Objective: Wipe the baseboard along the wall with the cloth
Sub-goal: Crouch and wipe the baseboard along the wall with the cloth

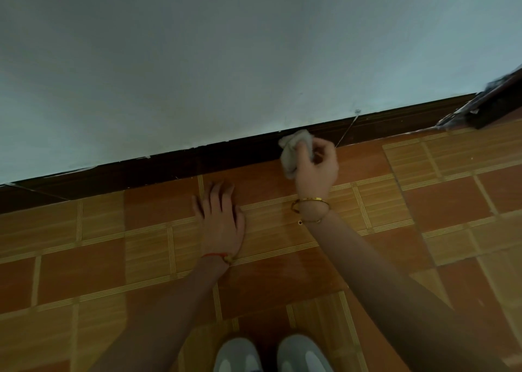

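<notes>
We've got our right hand (315, 171) bunched around a crumpled grey cloth (295, 151), fingers curled tight on it, and the soft wad is pressed against the dark brown baseboard (169, 165) where it meets the floor. The baseboard is a long glossy strip running along the bottom of a plain matte pale wall (226, 61). Our left hand (220, 219) lies flat on the floor, fingers spread out and holding nothing. The floor tiles (84, 264) are orange-brown squares with ribbed yellowish bands between them. Gold bangles (310, 206) circle the right wrist, a red string (216, 256) the left. Grey shoe toes (271, 352) peek in at the bottom.
</notes>
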`<state>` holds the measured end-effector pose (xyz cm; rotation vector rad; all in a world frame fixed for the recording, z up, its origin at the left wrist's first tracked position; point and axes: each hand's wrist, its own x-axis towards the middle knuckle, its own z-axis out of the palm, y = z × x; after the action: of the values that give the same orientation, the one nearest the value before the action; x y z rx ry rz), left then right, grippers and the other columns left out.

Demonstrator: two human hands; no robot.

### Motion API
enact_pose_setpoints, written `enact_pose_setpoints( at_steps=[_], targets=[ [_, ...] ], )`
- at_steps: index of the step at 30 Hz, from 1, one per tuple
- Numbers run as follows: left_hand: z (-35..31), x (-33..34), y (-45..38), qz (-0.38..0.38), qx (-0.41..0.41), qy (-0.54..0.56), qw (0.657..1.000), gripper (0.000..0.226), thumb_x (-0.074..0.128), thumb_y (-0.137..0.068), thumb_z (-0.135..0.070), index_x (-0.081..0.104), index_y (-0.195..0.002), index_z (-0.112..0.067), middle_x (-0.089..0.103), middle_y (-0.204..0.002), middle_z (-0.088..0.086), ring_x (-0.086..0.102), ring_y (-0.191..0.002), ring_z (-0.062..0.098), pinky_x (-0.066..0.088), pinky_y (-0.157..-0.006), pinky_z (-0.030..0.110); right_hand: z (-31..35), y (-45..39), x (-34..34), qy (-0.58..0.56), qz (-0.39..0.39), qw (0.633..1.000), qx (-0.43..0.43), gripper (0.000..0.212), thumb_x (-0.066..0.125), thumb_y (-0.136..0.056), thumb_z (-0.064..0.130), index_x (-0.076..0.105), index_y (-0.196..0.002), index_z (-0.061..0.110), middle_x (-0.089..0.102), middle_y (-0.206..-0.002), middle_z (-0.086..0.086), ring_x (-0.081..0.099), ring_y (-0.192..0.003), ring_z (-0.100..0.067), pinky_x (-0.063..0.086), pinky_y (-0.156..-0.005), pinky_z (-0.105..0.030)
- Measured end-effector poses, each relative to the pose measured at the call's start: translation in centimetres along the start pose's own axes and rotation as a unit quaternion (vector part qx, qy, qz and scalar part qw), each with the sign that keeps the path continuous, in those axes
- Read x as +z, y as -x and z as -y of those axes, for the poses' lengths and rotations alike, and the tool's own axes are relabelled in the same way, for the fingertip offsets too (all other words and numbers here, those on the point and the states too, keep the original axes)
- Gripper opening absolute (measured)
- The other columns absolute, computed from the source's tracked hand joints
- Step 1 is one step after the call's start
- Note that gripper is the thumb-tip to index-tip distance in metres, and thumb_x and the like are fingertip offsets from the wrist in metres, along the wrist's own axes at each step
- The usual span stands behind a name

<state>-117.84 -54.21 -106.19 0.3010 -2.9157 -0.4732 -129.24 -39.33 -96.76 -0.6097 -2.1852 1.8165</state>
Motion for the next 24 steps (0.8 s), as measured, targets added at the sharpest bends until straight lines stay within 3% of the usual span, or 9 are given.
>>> enact_pose_setpoints(
  at_steps=[3,5,8,12,15,17,20,22,24],
  targets=[
    [0.0,0.0,0.0,0.002,-0.002,0.002,1.0,0.047,0.04,-0.098,-0.028,0.049,-0.141,-0.011,0.045,-0.147,0.011,0.036,-0.143,0.033,0.019,-0.117,0.064,0.6,-1.6,-0.9,-0.024,-0.099,0.995,-0.022,0.017,0.066,-0.085,0.02,0.059,-0.1,0.014,0.061,-0.104,-0.007,0.059,-0.09,-0.013,0.053,-0.074,-0.023],
    [0.0,0.1,0.0,-0.002,-0.003,0.0,1.0,0.047,0.04,-0.098,-0.028,0.05,-0.14,-0.011,0.046,-0.146,0.011,0.038,-0.142,0.033,0.019,-0.117,0.064,0.7,-1.6,-0.7,-0.013,-0.101,0.993,-0.053,0.019,0.064,-0.085,0.02,0.059,-0.102,0.013,0.059,-0.102,-0.005,0.058,-0.088,-0.014,0.051,-0.072,-0.023],
    [0.0,0.0,-0.1,-0.002,-0.004,-0.008,1.0,0.048,0.041,-0.097,-0.029,0.049,-0.141,-0.012,0.046,-0.146,0.011,0.039,-0.139,0.033,0.019,-0.117,0.063,0.8,0.3,1.0,0.024,-0.041,0.996,-0.071,0.02,0.066,-0.084,0.017,0.057,-0.102,0.015,0.054,-0.105,-0.004,0.057,-0.091,-0.013,0.051,-0.074,-0.022],
    [0.0,0.0,-0.1,-0.003,0.0,-0.008,1.0,0.047,0.044,-0.097,-0.029,0.048,-0.14,-0.012,0.046,-0.146,0.012,0.039,-0.139,0.034,0.021,-0.116,0.064,0.2,3.4,3.4,0.08,0.066,0.989,-0.101,0.024,0.071,-0.08,0.01,0.056,-0.099,0.013,0.049,-0.108,-0.003,0.052,-0.093,-0.008,0.043,-0.072,-0.002],
    [0.0,0.1,-0.1,-0.004,0.004,-0.005,1.0,0.046,0.045,-0.097,-0.029,0.048,-0.14,-0.012,0.046,-0.146,0.012,0.038,-0.14,0.034,0.021,-0.116,0.063,-0.2,4.0,3.8,0.082,0.085,0.987,-0.107,0.023,0.071,-0.081,0.011,0.057,-0.099,0.013,0.049,-0.107,-0.003,0.05,-0.09,-0.005,0.042,-0.074,-0.002],
    [0.2,0.1,0.0,-0.007,0.003,0.0,1.0,0.047,0.045,-0.096,-0.028,0.049,-0.14,-0.012,0.046,-0.145,0.012,0.038,-0.14,0.033,0.021,-0.116,0.063,-0.2,3.2,3.3,0.08,0.048,0.99,-0.101,0.021,0.069,-0.083,0.013,0.058,-0.1,0.013,0.051,-0.108,-0.003,0.052,-0.092,-0.007,0.044,-0.075,-0.006],
    [0.2,-0.1,-0.1,0.001,-0.002,0.003,1.0,0.046,0.043,-0.097,-0.028,0.05,-0.14,-0.012,0.046,-0.147,0.011,0.036,-0.142,0.032,0.019,-0.117,0.063,-0.2,-0.3,1.0,0.082,-0.082,0.99,-0.083,0.019,0.065,-0.085,0.011,0.059,-0.102,0.009,0.054,-0.109,-0.008,0.054,-0.092,-0.012,0.043,-0.075,-0.006],
    [0.1,-0.1,-0.1,0.005,-0.005,0.004,1.0,0.046,0.043,-0.097,-0.028,0.05,-0.14,-0.012,0.046,-0.147,0.011,0.036,-0.142,0.032,0.018,-0.118,0.063,-0.1,-2.9,-0.9,0.077,-0.145,0.984,-0.066,0.02,0.064,-0.084,0.01,0.059,-0.103,0.01,0.054,-0.106,-0.006,0.057,-0.092,-0.017,0.049,-0.079,-0.017],
    [0.0,-0.2,-0.1,0.007,-0.008,0.008,1.0,0.048,0.04,-0.097,-0.029,0.049,-0.14,-0.012,0.045,-0.147,0.011,0.034,-0.143,0.033,0.016,-0.119,0.062,0.0,-4.2,-2.0,0.082,-0.144,0.983,-0.073,0.02,0.064,-0.083,0.01,0.058,-0.103,0.01,0.053,-0.105,-0.006,0.057,-0.091,-0.017,0.052,-0.081,-0.028]
  ],
)
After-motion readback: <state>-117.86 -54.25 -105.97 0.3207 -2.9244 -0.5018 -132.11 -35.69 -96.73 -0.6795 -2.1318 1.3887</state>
